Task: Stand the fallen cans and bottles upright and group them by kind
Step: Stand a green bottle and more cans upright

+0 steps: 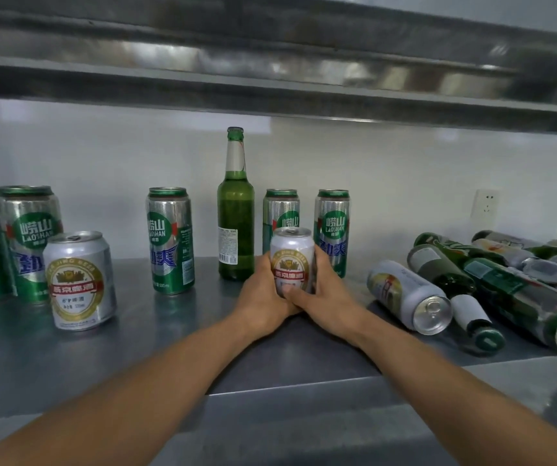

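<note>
Left hand and right hand clamp a short white Yanjing can, upright at mid-desk. Its standing twin waits well to the left, on the left hand's side; the fallen cans and bottles lie to the right.

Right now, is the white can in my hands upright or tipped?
Upright. The white can has its lid facing up and label level, between the left hand and right hand.

Softly and evenly lit; glary on the steel shelf overhead and the table; smeared at the far right; bowed toward the edges.
</note>
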